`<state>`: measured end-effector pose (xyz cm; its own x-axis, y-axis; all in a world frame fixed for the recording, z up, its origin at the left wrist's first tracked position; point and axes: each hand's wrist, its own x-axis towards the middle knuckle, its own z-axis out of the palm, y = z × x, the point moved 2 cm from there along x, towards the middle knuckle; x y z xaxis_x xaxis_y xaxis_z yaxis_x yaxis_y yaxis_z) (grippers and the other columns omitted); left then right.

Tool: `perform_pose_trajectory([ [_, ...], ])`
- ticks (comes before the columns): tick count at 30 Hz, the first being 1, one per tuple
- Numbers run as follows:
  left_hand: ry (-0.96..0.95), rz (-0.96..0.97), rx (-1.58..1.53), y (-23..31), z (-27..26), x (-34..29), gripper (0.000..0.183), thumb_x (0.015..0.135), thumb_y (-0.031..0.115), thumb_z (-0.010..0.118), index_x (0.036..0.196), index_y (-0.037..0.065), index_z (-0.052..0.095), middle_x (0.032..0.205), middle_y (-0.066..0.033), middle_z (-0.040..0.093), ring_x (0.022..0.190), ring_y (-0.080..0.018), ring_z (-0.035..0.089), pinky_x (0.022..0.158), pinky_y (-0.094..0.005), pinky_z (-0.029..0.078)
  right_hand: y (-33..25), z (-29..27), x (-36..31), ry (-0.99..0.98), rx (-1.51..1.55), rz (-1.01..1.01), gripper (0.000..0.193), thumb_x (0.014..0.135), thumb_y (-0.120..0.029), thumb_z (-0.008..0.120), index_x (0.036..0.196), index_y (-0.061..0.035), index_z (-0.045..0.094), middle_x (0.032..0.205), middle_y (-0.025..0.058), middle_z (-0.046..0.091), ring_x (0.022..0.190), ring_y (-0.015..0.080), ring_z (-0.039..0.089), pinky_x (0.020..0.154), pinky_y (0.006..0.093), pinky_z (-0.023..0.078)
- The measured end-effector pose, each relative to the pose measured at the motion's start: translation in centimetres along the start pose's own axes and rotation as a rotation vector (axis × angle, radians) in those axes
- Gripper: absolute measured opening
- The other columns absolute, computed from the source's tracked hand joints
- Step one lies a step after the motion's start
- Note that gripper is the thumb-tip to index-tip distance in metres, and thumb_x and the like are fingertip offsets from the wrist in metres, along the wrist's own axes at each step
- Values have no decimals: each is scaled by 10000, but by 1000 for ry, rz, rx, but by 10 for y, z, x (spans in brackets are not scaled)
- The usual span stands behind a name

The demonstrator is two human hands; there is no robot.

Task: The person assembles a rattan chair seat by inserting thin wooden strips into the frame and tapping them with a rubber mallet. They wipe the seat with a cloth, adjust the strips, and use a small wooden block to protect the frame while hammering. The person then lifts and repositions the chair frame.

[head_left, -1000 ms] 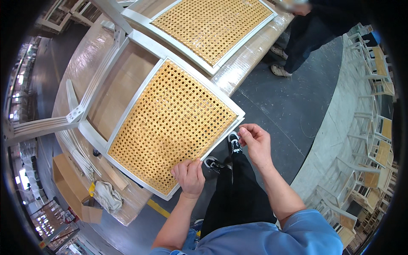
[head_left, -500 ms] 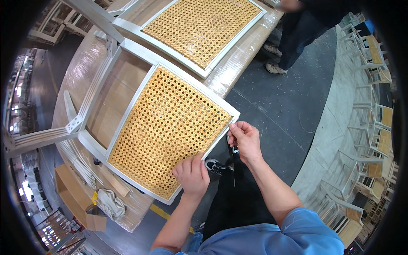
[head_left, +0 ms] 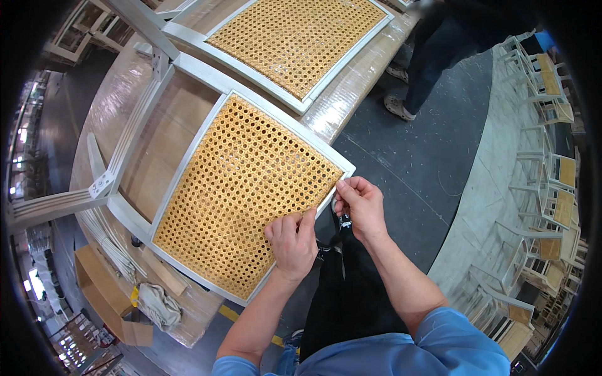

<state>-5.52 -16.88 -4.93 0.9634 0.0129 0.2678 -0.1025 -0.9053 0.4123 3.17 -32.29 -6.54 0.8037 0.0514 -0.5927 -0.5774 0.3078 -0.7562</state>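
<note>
Head view: cane panel [head_left: 241, 188] in white frame [head_left: 295, 130], lying on wrapped table [head_left: 335, 113], near edge toward the person. Left hand [head_left: 293, 245]: fingers bent, tips on cane by near edge; can't tell if it grips anything. Right hand [head_left: 362, 203]: thumb and index pinched together at frame's right corner; can't tell what's between them. Second panel [head_left: 301, 44] just beyond. Cloth [head_left: 158, 306], box [head_left: 103, 291] at left. Co-worker's legs [head_left: 433, 69] upper right.

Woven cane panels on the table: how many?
2: the near panel, under the left hand, and the far panel, cut by the picture's top edge. More may be hidden.
</note>
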Motion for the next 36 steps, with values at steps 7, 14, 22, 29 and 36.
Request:
perform_pose_trajectory([
  [7,1,1,-46,-2,-4,1,331,868,89,717,1198,119,728,960,-40,570,933,-245,530,884,-418,356,-3,-2,-3,20,154,85,164,983,-129,727,972,-63,577,789,43,665,607,113,648,544,282,579],
  [14,13,34,-96,-3,-4,-1,325,865,76,712,1189,97,721,958,-47,569,915,-252,530,883,-417,353,0,5,-3,53,185,80,246,1001,-104,690,1093,-56,467,909,69,657,675,143,676,578,325,634],
  [22,6,69,-110,-3,-6,-3,312,856,77,716,1168,90,728,958,-50,576,910,-249,536,871,-414,356,-1,4,0,40,130,103,254,1005,-73,675,1129,-47,455,917,71,654,687,143,672,609,345,642],
  [29,0,86,-76,-4,-3,-4,342,835,68,721,1176,89,743,967,-49,583,899,-250,537,863,-412,360,-1,3,2,32,97,105,286,1000,-79,684,1154,-49,445,943,83,656,702,140,669,614,345,644],
  [36,-19,110,-47,-4,-3,-3,378,816,54,722,1189,97,759,938,-33,568,883,-237,531,845,-406,355,-1,4,5,59,158,100,478,977,-54,695,1308,-48,350,965,106,656,641,139,652,557,314,610],
])
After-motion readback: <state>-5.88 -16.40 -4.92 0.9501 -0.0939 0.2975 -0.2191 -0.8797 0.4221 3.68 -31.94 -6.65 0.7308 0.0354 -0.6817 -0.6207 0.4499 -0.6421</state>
